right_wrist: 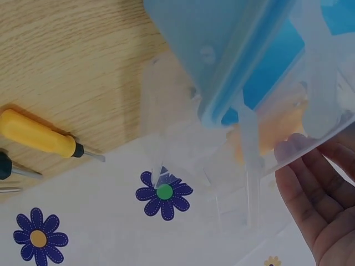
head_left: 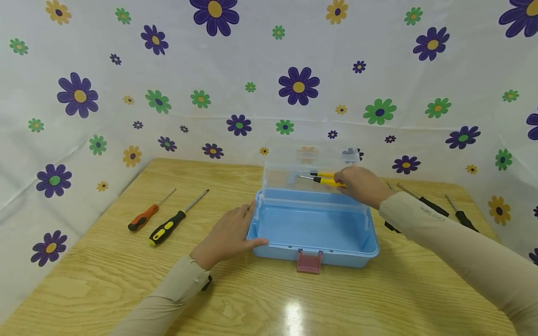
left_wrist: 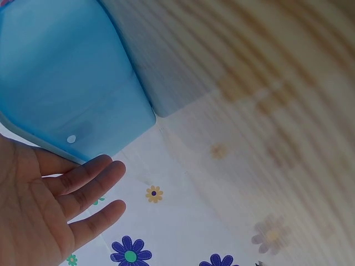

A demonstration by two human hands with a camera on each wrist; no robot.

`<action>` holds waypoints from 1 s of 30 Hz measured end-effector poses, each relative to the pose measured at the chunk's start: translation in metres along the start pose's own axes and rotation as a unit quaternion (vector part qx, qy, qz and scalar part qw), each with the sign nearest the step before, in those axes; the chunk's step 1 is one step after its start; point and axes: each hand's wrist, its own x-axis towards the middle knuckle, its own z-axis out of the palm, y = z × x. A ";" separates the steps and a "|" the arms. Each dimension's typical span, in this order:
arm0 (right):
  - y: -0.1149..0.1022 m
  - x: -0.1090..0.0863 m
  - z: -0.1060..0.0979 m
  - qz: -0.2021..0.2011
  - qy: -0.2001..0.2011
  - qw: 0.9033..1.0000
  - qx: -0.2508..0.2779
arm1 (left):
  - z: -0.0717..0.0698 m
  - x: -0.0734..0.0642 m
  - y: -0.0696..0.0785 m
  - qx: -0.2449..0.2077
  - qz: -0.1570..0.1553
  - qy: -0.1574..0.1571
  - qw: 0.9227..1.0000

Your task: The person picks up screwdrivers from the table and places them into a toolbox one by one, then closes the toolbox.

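Note:
A light-blue toolbox (head_left: 315,254) lies with its clear lid (head_left: 273,182) raised and a pink latch (head_left: 308,263) hanging at its front. My left hand (head_left: 229,235) rests at the box's left end, fingers fairly straight along the outer wall (left_wrist: 77,83) and thumb over the front rim. Above the back of the box, my right hand (head_left: 359,184) pinches the handle end of a yellow screwdriver (head_left: 329,182), its shaft pointing left. Just behind it shows another yellow-orange handle shape (head_left: 324,174). The right wrist view shows the fingertips (right_wrist: 288,149) through clear plastic, beside a blurred orange patch.
Left of the box lie an orange-black screwdriver (head_left: 145,217) and a black-yellow screwdriver (head_left: 168,227). Black-handled screwdrivers (head_left: 435,206) lie right, partly behind the right arm. A yellow screwdriver (right_wrist: 36,133) also lies on the table. A flowered curtain (head_left: 252,60) hangs behind.

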 end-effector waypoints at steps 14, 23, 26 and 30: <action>0.000 -0.001 0.006 -0.003 -0.027 0.999 0.025 | -0.001 -0.001 0.001 -0.001 -0.002 -0.002 1.000; 0.002 -0.016 -0.006 0.025 -0.008 0.997 0.066 | 0.001 0.001 0.001 -0.004 0.002 -0.004 1.000; 0.004 -0.023 -0.014 0.030 -0.002 0.996 0.081 | 0.001 0.001 0.001 -0.004 -0.004 -0.011 1.000; 0.010 -0.034 -0.023 0.025 0.010 0.996 0.090 | 0.002 0.001 0.001 -0.003 -0.009 -0.013 1.000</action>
